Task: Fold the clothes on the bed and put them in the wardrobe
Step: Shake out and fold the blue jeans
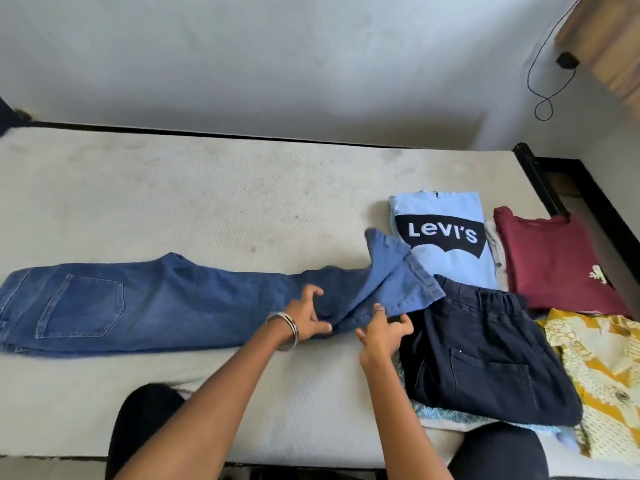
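One pair of blue jeans (145, 303) lay lengthwise on the bed (207, 188), mid-fold. Left hand (306, 318) and right hand (382, 336) apparently pinched the legs; next, hems toward waistband.

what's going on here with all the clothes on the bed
A person is folding a pair of blue denim jeans laid out lengthwise on the bare off-white mattress. The left hand and right hand both hold the leg end, which is partly turned back. To the right lie clothes that look already folded: a light blue Levi's T-shirt, a maroon top, dark navy trousers and a yellow patterned shirt. No wardrobe is in view.
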Tool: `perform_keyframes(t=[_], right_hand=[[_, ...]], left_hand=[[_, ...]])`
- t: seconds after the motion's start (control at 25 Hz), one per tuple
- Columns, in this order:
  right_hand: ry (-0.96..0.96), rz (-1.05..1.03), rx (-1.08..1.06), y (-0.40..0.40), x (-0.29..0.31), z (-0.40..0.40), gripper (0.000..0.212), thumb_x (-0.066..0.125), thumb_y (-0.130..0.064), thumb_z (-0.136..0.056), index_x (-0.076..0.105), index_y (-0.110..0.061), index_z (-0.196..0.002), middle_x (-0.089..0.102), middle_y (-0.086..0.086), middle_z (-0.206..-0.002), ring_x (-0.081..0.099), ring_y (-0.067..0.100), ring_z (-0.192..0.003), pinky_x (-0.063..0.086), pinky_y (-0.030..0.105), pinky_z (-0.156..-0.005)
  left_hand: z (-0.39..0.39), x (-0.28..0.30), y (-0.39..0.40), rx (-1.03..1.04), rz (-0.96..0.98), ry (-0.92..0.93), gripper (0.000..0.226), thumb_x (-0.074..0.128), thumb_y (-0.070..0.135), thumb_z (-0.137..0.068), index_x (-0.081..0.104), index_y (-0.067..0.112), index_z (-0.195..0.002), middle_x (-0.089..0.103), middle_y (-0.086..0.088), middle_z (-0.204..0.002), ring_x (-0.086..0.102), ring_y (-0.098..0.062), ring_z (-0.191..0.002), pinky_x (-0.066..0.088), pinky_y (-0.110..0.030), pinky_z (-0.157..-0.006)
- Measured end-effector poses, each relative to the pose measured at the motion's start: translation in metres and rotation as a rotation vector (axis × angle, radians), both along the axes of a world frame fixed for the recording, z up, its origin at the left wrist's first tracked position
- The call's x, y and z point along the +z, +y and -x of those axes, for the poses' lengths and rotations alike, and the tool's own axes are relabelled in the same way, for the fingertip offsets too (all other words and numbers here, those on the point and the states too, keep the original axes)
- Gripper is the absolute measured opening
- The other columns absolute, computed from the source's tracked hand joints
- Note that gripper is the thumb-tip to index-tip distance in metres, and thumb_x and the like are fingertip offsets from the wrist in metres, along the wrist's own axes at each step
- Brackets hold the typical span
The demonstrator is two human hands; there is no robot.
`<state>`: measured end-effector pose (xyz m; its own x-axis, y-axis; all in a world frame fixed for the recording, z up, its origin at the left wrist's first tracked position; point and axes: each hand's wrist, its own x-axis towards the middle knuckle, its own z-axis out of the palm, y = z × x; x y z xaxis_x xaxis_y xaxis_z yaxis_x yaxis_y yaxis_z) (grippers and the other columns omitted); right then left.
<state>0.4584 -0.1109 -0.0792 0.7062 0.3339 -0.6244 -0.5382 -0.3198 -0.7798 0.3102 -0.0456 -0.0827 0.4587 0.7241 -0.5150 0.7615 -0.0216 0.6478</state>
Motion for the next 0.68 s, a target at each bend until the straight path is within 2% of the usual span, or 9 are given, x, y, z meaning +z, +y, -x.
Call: perform_keyframes(t=[0.04,0.12,0.2,0.32,0.36,0.44,0.56,0.64,0.68], right_hand=[[0.041,0.081,0.024,-0.001,-0.005,-0.010,0.052,0.069,-0.030,-0.090,0.037,-0.015,-0.129,0.055,0.008,-0.111,0.060,0.026,-0.090,0.054,0.036,-0.059],[-0.006,0.222,0.083,-0.001,-0.006,-0.028,0.045,0.070,-0.039,-0.088,0.050,-0.006,-0.111,0.063,0.013,-0.100,0.064,0.028,-0.075,0.054,0.036,-0.055],[-0.084,0.278,0.104,0.001,-0.003,-0.043,0.041,0.067,-0.039,-0.091,0.059,0.001,-0.092,0.068,0.016,-0.077,0.066,0.025,-0.054,0.059,0.040,-0.056],[-0.287,0.291,0.175,0.005,0.006,-0.061,0.038,0.064,-0.036,-0.094,0.059,-0.003,-0.073,0.067,0.013,-0.061,0.065,0.022,-0.042,0.057,0.034,-0.048],[-0.343,0.262,0.183,0.006,0.009,-0.065,0.034,0.065,-0.034,-0.093,0.058,-0.005,-0.078,0.067,0.012,-0.064,0.065,0.021,-0.044,0.054,0.030,-0.044],[-0.374,0.218,0.145,0.011,0.017,-0.075,0.029,0.069,-0.029,-0.091,0.049,-0.009,-0.099,0.062,0.005,-0.074,0.067,0.020,-0.049,0.053,0.031,-0.045],[-0.440,0.241,0.176,0.017,0.022,-0.092,0.031,0.072,-0.020,-0.088,0.052,-0.007,-0.109,0.059,0.001,-0.082,0.061,0.020,-0.070,0.051,0.034,-0.069],[-0.569,0.177,0.193,0.014,0.017,-0.099,0.016,0.069,-0.016,-0.088,0.060,-0.006,-0.097,0.062,0.001,-0.078,0.054,0.018,-0.072,0.047,0.035,-0.072],[-0.608,0.133,0.193,0.010,0.013,-0.099,0.010,0.065,-0.014,-0.089,0.059,-0.006,-0.090,0.062,0.000,-0.076,0.054,0.018,-0.068,0.043,0.034,-0.070]], left_hand=[[-0.008,-0.013,-0.009,-0.059,0.040,0.096,0.070,0.073,0.037,-0.080,0.029,0.027,-0.133,0.065,-0.006,-0.097,0.061,-0.016,-0.080,0.050,-0.031,-0.076],[-0.029,-0.026,-0.017,-0.057,-0.083,0.210,0.061,0.069,0.044,-0.082,0.041,0.022,-0.132,0.060,-0.008,-0.113,0.059,-0.025,-0.102,0.050,-0.039,-0.087],[-0.048,-0.025,-0.011,0.038,-0.210,0.181,0.050,0.066,0.044,-0.084,0.053,0.017,-0.123,0.052,-0.008,-0.121,0.052,-0.029,-0.114,0.046,-0.042,-0.094],[-0.082,-0.017,0.011,0.001,-0.264,0.110,0.068,0.065,0.047,-0.084,0.042,0.014,-0.138,0.044,-0.009,-0.136,0.042,-0.031,-0.126,0.040,-0.044,-0.102],[-0.096,-0.014,0.019,-0.019,-0.252,0.098,0.069,0.065,0.049,-0.083,0.042,0.013,-0.137,0.046,-0.009,-0.136,0.044,-0.031,-0.125,0.041,-0.045,-0.101],[-0.124,-0.006,0.031,-0.052,-0.234,0.127,0.051,0.064,0.047,-0.084,0.053,0.009,-0.118,0.058,-0.011,-0.122,0.054,-0.033,-0.113,0.046,-0.041,-0.089],[-0.151,0.005,0.028,0.032,-0.419,0.008,0.029,0.057,0.031,-0.092,0.057,0.004,-0.081,0.063,-0.018,-0.090,0.060,-0.038,-0.086,0.041,-0.036,-0.064],[-0.154,0.001,0.018,0.030,-0.700,-0.173,0.027,0.051,0.026,-0.091,0.064,0.004,-0.084,0.059,-0.017,-0.084,0.059,-0.036,-0.072,0.047,-0.038,-0.058],[-0.152,-0.005,0.011,-0.052,-0.772,-0.202,0.027,0.049,0.026,-0.089,0.068,0.009,-0.097,0.059,-0.016,-0.090,0.058,-0.034,-0.073,0.051,-0.039,-0.060]])
